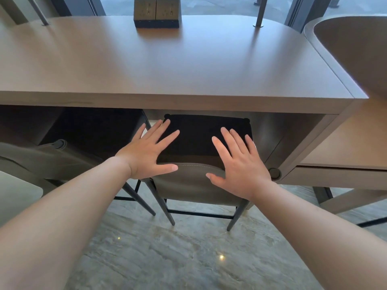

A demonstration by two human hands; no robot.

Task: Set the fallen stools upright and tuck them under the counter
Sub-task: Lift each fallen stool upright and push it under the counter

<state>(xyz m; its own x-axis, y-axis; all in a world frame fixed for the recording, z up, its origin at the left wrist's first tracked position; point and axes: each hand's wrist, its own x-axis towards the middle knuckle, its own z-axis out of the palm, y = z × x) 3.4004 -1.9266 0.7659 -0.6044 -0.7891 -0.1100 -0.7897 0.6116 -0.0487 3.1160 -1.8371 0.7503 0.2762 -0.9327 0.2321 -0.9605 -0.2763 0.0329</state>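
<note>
A grey upholstered stool [194, 183] stands upright on dark metal legs, its seat partly beneath the brown counter [167, 65]. My left hand [146, 151] lies flat over the seat's left side with fingers spread. My right hand [236, 160] lies flat over the right side, fingers straight. Whether the palms press on the seat or hover just above it is unclear. A second stool [92, 130] stands upright to the left, tucked under the counter in shadow.
A dark socket box [157, 13] sits at the counter's far edge, with a metal post [259, 13] to its right. A lower shelf [351, 143] joins the counter on the right. Another grey seat [31, 158] shows at the left. The floor [178, 258] is grey stone.
</note>
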